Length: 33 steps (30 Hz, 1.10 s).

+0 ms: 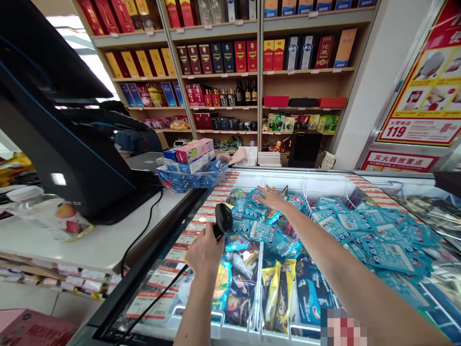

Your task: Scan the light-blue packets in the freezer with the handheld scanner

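My left hand (pixel 204 253) is closed round the handle of a black corded barcode scanner (pixel 223 218), held over the left edge of an open chest freezer (pixel 252 179). My right hand (pixel 271 198) stretches far forward with its fingers spread flat, resting on blue ice cream packets (pixel 252 209) at the back of the freezer. Below it lie yellow-wrapped and dark-wrapped ice creams (pixel 277 293) in wire compartments.
A white counter (pixel 108 240) on the left bears a black till screen (pixel 72 158) and a blue tray of boxed goods (pixel 192 173). Price labels (pixel 187 238) line the freezer's left rim. Shelves of boxed bottles (pixel 234 57) fill the back wall. Red posters (pixel 428 81) hang at right.
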Each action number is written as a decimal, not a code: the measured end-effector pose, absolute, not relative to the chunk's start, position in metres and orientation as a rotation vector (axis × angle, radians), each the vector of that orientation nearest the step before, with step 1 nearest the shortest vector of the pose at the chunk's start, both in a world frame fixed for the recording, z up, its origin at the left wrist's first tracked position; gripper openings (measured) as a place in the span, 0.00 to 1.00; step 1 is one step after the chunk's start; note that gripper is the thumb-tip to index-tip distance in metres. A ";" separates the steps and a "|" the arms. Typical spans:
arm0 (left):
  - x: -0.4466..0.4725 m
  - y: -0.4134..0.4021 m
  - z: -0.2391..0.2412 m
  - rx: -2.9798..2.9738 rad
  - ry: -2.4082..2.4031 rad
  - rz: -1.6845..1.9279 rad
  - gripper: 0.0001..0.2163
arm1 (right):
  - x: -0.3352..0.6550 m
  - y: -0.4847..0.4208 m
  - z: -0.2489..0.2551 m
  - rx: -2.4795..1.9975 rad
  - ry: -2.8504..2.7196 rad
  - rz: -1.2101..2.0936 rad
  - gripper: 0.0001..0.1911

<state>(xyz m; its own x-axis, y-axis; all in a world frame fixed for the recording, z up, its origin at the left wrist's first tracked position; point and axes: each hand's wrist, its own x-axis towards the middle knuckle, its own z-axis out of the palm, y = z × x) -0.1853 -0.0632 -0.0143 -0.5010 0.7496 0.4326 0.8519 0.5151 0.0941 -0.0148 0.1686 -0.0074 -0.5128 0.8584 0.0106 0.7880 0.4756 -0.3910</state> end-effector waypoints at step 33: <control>-0.131 -0.066 0.010 -1.656 -2.194 -0.422 0.20 | 0.154 0.090 -0.025 -1.504 -2.480 0.377 0.31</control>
